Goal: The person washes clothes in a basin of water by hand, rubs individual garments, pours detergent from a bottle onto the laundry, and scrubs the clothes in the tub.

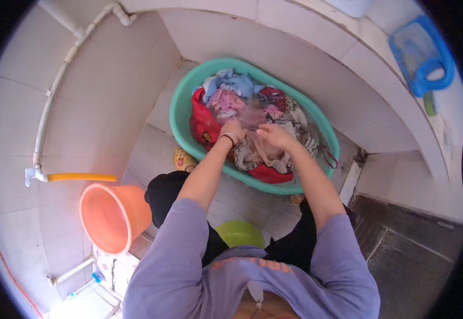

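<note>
Before me stands a large teal plastic tub [181, 131] filled with wet laundry and water. My left hand [233, 130], with bands at the wrist, is down among the clothes beside a red garment [205, 125]; its fingers are partly hidden, so its grip cannot be made out. My right hand [276, 136] is over a pale wet cloth [269, 153], fingers a little apart, with no cloth visible in them. Splashing water blurs the gap between the hands. Beyond them lie a pink cloth [225, 100] and a light blue garment [237, 83]. Another red cloth [271, 174] rests along the near side.
An orange bucket [139, 211] tilts at the left, below a tap with a yellow hose [82, 177]. Between my knees is a green plastic object [240, 234]. A tiled ledge [359, 44] curves past the tub, carrying a blue plastic container [419, 56] and a brush-like green item [430, 103].
</note>
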Demonstrator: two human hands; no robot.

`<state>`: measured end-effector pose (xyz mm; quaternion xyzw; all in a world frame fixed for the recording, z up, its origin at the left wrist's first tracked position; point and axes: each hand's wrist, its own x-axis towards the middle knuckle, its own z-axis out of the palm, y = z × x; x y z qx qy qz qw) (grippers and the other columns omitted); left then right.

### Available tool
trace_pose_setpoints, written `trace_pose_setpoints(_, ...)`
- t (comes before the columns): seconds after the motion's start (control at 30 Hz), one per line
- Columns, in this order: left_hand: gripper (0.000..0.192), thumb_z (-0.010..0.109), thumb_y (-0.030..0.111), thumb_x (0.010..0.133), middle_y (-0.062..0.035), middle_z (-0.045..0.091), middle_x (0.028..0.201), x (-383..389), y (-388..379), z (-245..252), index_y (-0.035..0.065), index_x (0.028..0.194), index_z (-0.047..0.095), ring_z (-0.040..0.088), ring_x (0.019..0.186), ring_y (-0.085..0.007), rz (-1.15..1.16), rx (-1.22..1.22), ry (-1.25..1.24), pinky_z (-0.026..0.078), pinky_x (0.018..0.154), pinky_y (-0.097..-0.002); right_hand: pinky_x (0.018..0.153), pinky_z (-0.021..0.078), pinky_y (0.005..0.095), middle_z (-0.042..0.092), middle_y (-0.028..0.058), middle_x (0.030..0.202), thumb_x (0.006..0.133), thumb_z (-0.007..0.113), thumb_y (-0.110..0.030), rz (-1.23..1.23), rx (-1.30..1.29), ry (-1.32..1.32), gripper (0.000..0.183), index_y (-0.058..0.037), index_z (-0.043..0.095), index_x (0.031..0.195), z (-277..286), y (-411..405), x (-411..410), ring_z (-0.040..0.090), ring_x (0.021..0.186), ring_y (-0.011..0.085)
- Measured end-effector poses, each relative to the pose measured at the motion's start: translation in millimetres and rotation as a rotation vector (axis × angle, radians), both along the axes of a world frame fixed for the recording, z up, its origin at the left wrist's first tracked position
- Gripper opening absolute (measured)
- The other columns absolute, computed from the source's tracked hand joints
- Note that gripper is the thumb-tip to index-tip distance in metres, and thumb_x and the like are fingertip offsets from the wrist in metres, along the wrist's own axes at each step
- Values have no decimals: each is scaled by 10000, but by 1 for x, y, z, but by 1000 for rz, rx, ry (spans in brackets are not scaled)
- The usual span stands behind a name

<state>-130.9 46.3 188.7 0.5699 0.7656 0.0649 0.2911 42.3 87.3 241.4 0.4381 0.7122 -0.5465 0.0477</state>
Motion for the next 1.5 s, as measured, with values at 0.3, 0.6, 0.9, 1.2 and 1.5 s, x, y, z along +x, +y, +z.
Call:
trace_pose_setpoints(0.3,163,634,158,693,-166,583,662,32,9,96,0,706,595,580,636,-249,-146,229,-320,436,606,-354,687,425,336,587,140,929,756,611,-282,-208,388,347,525,-31,432,1182,7,-32,28,559,798,225)
trace_pose_setpoints(0.6,133,555,139,742,-160,603,798,14,33,75,40,818,599,584,774,-296,-227,379,-443,448,703,-368,681,408,385,553,204,866,826,484,-199,-408,265,39,228,14,537,890,-55,-8,27,544,814,320)
trace_pose_setpoints(0.9,302,620,182,696,-164,593,941,-55,11,3,74,976,582,560,903,-306,-350,-111,75,441,789,-376,627,425,342,574,108,833,821,438,-126,-1265,-362,501,184,-3,535,918,-54,4,14,544,718,208)
trace_pose_setpoints(1.2,180,540,143,730,-131,603,912,-77,24,-35,84,892,594,566,853,-274,-209,-234,-40,435,743,-348,813,388,394,520,213,1003,767,497,-177,-714,550,-145,364,28,452,1065,-55,-10,7,495,954,333)
trace_pose_setpoints(1.5,653,647,358,670,-135,450,1216,-90,76,-83,133,1234,406,410,1142,-274,-806,-403,77,336,931,-344,933,255,497,438,147,1165,805,459,-425,135,962,-474,567,-41,377,1215,-103,-23,-87,376,1112,314)
